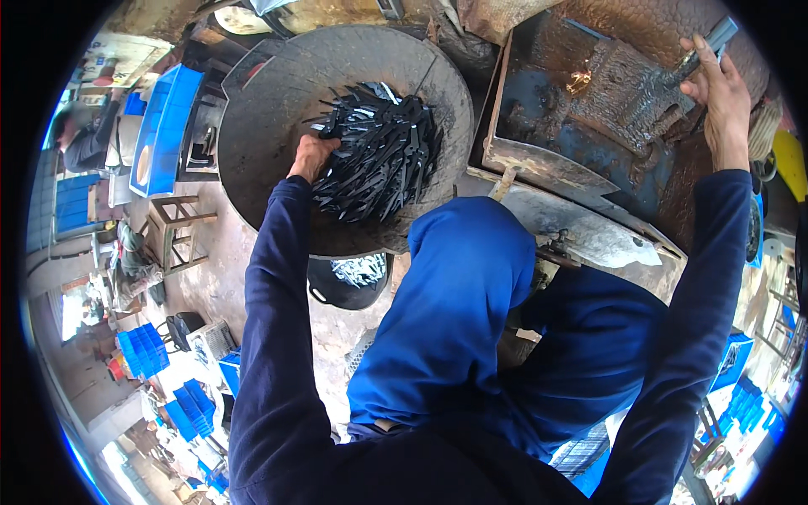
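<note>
Dark metal blanks (379, 151) heaped in round pan (278, 93), upper centre | left hand (313, 157) at heap's left edge, grip curled onto blanks | rusty machine (589, 109) just right of pan | right hand (715, 93) far right, grip closed round grey lever (705, 46)

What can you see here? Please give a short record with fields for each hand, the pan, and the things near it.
left hand: reaches into the heap of dark metal blanks
right hand: grips a grey lever handle on the rusty press machine
pan: round metal pan, dark and worn, holds the blanks
below pan: black bucket with shiny pieces
left side: blue tray, wooden stool
</note>
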The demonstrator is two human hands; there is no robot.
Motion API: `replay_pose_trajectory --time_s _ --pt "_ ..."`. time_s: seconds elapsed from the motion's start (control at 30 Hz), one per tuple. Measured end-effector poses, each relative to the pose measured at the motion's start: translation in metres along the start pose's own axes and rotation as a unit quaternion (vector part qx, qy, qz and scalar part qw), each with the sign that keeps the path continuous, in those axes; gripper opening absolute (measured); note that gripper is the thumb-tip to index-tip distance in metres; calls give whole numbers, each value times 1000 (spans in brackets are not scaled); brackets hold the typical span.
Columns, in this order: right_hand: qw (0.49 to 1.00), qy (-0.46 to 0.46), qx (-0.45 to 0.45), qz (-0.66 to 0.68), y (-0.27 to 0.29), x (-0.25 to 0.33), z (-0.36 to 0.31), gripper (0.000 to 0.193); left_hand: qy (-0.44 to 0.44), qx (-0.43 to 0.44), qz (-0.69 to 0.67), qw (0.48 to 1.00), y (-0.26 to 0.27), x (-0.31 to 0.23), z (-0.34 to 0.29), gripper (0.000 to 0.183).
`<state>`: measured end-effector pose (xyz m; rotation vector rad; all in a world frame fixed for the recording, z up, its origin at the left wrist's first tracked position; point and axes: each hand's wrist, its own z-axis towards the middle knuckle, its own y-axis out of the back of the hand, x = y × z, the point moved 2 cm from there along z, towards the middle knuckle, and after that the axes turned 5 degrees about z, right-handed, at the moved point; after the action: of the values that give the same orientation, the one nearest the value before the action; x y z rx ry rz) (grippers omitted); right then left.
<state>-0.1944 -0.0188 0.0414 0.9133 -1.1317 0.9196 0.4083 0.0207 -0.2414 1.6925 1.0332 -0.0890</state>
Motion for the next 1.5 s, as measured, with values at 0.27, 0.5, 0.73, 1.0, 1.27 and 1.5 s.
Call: replay_pose_trajectory --time_s 0.27,0.5,0.73,1.0,1.27,1.5 --pt "1000 -3 1 -5 0 -3 1 41 -32 -36 110 993 30 11 9 22" --pt "999 1 31 28 4 -4 2 38 -26 -1 52 998 82 -34 -52 18" --pt "998 3 31 46 4 -6 4 39 -52 98 -88 990 105 -78 -113 20" --pt "999 -5 27 20 6 -7 6 43 -32 -7 1 999 48 -55 -57 27" --pt "1000 -6 27 9 4 -4 3 40 9 -65 115 991 -3 -14 -4 40" --pt "1000 0 18 21 1 -2 1 40 14 -84 52 995 29 -12 -6 36"
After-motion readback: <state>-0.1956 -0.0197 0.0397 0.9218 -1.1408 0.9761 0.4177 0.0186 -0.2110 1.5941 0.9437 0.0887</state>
